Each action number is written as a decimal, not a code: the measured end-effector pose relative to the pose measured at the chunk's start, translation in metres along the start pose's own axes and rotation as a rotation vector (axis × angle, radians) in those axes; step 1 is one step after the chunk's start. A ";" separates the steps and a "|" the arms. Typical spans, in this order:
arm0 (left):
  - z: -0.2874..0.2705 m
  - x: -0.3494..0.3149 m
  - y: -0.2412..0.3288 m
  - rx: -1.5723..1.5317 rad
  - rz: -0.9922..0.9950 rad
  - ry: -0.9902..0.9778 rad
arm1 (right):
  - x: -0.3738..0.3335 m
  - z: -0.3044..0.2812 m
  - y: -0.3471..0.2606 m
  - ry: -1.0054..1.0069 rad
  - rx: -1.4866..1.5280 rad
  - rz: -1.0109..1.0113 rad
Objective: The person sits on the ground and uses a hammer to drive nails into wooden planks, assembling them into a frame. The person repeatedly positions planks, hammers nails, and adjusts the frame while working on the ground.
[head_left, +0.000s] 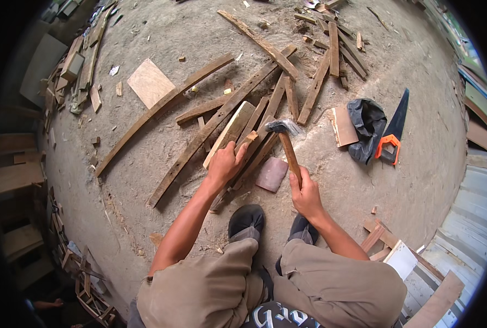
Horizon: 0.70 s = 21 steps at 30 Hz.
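My right hand (307,194) is wrapped round the wooden handle of a claw hammer (290,153), its dark metal head raised toward the wood pile. My left hand (225,164) is closed on a short wood piece (248,140), partly hidden by the fingers. Beside that hand lies a thick wood beam (233,130) with a pale side. Long weathered wood strips (213,127) lie crossed under and around it. A pinkish flat block (272,175) rests on the ground between my hands, below the hammer.
To the right lie a handsaw (396,126) with an orange-and-black handle, a black plastic bag (366,126) and a small board (344,127). A square plywood piece (150,83) and a curved strip (161,107) are at left. Wood scraps (336,49) lie farther off; metal sheeting (462,235) is at right.
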<state>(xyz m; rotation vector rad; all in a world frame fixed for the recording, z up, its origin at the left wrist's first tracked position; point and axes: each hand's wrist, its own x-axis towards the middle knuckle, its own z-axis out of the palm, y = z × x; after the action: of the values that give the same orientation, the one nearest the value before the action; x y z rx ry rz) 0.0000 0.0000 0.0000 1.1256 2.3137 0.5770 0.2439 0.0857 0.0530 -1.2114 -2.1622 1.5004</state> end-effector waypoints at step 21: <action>-0.005 -0.003 0.009 0.212 0.032 0.102 | 0.020 -0.014 -0.042 0.086 0.018 -0.120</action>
<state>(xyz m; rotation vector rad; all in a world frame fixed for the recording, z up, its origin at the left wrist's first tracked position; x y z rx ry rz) 0.0037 0.0013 0.0099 1.2581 2.4943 0.4168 0.2194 0.1039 0.0902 -1.0983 -2.1210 1.3906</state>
